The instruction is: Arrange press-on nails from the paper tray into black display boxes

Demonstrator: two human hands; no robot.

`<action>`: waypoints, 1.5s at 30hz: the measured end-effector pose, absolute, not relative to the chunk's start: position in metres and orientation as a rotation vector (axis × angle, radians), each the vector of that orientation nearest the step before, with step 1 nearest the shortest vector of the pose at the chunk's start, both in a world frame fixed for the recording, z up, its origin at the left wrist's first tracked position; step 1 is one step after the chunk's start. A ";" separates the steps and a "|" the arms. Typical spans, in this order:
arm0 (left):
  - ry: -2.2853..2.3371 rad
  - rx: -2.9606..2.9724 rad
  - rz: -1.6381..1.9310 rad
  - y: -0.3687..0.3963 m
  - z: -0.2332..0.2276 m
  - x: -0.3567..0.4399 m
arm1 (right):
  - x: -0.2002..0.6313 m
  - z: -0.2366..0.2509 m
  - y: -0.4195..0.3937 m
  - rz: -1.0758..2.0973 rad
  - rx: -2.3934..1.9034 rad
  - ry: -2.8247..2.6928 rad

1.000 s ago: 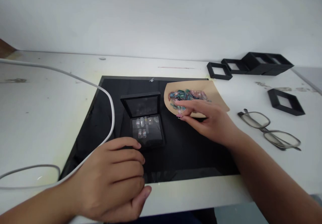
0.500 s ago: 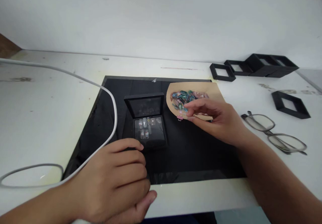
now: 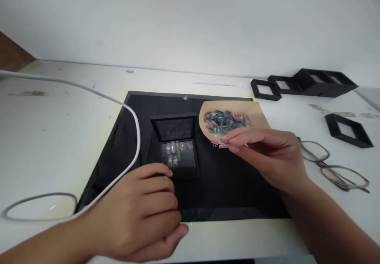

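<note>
My right hand (image 3: pixel 258 149) pinches thumb and forefinger together over the near edge of a tan tray (image 3: pixel 258 113). Whatever lies between the fingertips is too small to make out. A pile of shiny press-on nails (image 3: pixel 227 119) in green, blue and pink covers the tray's middle. Left of it stands a small black case (image 3: pixel 194 165) with its lid (image 3: pixel 175 128) raised. Several pale, decorated press-on nails (image 3: pixel 173 147) lie inside, toward the back. My left hand (image 3: pixel 145 212) rests with curled fingers by the case's near left corner; its palm is hidden.
A black mat (image 3: pixel 225 188) lies under the case and tray. A white cable (image 3: pixel 138 129) loops along the left and passes by my left wrist. Eyeglasses (image 3: pixel 344 177), a black frame (image 3: pixel 348 131) and more black frames (image 3: pixel 314 82) sit at the right.
My right hand has drawn back slightly from the pile, toward me and to the right, its fingertips now at the tray's near edge. The left hand keeps its place. The view has shifted a little.
</note>
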State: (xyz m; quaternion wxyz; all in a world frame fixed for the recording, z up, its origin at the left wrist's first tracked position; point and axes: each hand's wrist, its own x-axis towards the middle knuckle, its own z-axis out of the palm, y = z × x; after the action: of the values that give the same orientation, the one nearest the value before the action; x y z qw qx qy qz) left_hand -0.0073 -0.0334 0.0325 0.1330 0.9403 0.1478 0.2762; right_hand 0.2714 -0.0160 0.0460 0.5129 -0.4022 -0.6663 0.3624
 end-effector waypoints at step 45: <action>0.580 2.748 0.824 -0.032 0.036 -0.004 | 0.223 0.007 -0.024 0.193 -0.867 -2.423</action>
State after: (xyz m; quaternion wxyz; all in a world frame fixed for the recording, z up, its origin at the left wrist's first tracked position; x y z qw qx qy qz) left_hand -0.0044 -0.0317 0.0360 0.1072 0.9335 0.1969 0.2798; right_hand 0.2232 -0.0237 0.0066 0.2770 -0.3227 -0.9022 0.0720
